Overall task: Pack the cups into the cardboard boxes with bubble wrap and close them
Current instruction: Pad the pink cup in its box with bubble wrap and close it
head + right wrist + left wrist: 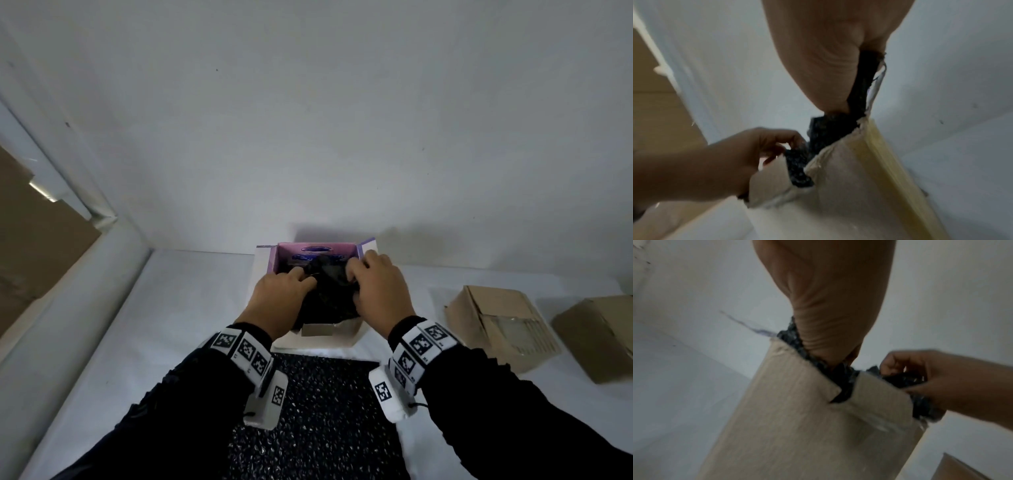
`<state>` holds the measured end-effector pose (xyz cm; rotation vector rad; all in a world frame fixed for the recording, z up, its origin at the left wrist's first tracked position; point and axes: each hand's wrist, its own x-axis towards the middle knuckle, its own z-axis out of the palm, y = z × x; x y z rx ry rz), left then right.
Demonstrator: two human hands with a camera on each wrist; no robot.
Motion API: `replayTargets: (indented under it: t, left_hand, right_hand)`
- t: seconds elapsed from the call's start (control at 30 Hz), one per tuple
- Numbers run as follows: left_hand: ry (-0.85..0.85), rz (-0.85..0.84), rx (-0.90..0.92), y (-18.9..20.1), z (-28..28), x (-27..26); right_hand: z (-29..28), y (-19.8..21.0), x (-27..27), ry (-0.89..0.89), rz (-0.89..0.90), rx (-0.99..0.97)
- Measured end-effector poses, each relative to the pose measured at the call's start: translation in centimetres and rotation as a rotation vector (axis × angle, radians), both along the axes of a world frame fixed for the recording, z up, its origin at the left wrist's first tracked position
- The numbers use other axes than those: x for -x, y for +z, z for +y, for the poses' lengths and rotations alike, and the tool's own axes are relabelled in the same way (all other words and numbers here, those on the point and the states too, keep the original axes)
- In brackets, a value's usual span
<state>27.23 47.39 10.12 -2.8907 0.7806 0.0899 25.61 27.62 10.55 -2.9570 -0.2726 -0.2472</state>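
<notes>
Surroundings: white table (191, 308) set against a white wall (308, 120). Two brown cardboard boxes, closed, sit to the right of the work area, one near (503, 325) and one at the frame edge (603, 335), well apart from the hands. A black speckled mat (318, 411) lies at the table's near edge, between the forearms. Brown board (30, 240) leans at far left.

Work item: open box (346, 334), flaps up, purple printed inner wall at the back, standing just beyond the mat. Black bubble wrap (329, 294) fills its opening and bulges over the rim. No cup visible; the wrap covers the contents.

Left hand (274, 301): fingers curled, gripping the wrap at the left. Right hand (380, 291): fingers curled, pinching the wrap at the right. Wrist views blurred.
</notes>
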Motion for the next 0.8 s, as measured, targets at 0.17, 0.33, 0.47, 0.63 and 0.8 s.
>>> replayTargets:
  t: [0.17,0.33,0.47,0.63,0.8]
  left_hand:
    - [-0.077,0.123,0.145,-0.6,0.8,0.5]
    - [-0.006,0.270,0.341,-0.5,2.1,0.1]
    - [0.032,0.286,0.265,0.0,1.1,-0.1]
    - [0.104,0.298,0.247,-0.3,0.2,-0.6]
    - [0.184,0.338,0.081,-1.3,-0.7,-0.7]
  right_hand:
    - [0.7,0.0,0.0,0.238,0.047,0.099]
    - [0.2,0.9,-0.2,0.165,0.157,0.191]
    - [1.5,2.1,-0.1,0.123,0.240,0.186]
    - [2.9,1.4,-0.2,0.093,0.119,0.191]
    - [2.7,1.0,0.4,0.071,0.199,0.308]
